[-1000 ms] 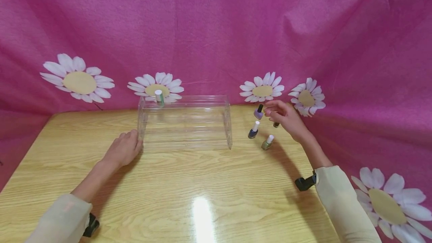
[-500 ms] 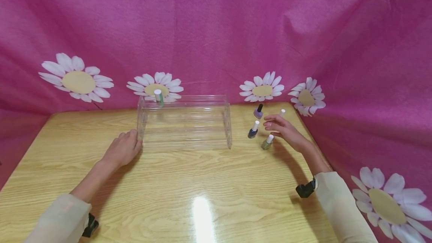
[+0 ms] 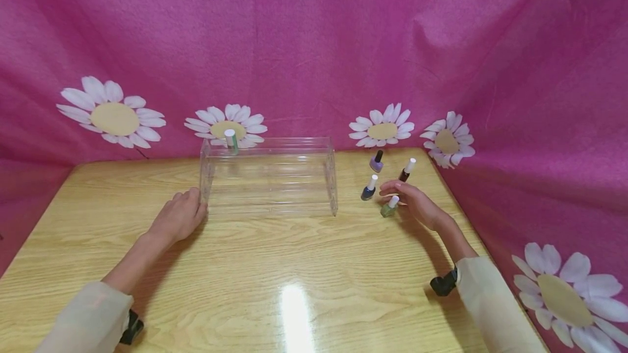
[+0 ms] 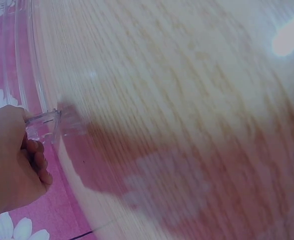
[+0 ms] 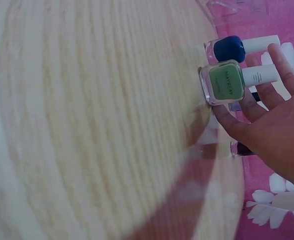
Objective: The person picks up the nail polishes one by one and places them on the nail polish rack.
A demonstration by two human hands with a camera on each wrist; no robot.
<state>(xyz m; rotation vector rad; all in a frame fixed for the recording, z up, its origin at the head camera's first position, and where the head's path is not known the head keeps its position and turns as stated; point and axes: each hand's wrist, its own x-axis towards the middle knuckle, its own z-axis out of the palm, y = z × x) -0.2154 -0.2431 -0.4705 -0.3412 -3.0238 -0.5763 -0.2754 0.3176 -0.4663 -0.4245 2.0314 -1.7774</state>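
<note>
My left hand (image 3: pixel 177 215) holds the left side of a clear acrylic display rack (image 3: pixel 270 178), its fingers curled at the edge in the left wrist view. A green nail polish bottle (image 3: pixel 231 142) with a white cap stands on the rack's top tier. My right hand (image 3: pixel 417 200) is spread behind another green nail polish bottle (image 5: pixel 226 82), fingers extended and not closed round it; whether they touch is unclear. Close by stand a dark blue nail polish bottle (image 3: pixel 368 192), a lilac one with a black cap (image 3: pixel 376 165) and a dark one with a white cap (image 3: pixel 404 175).
The wood-grain table (image 3: pixel 245 277) spreads out in front of the rack. A pink curtain with daisies (image 3: pixel 304 42) hangs behind and along the right side.
My right hand has moved toward me from the lilac and dark bottles to the green one, uncovering the dark bottle. My left hand has stayed on the rack.
</note>
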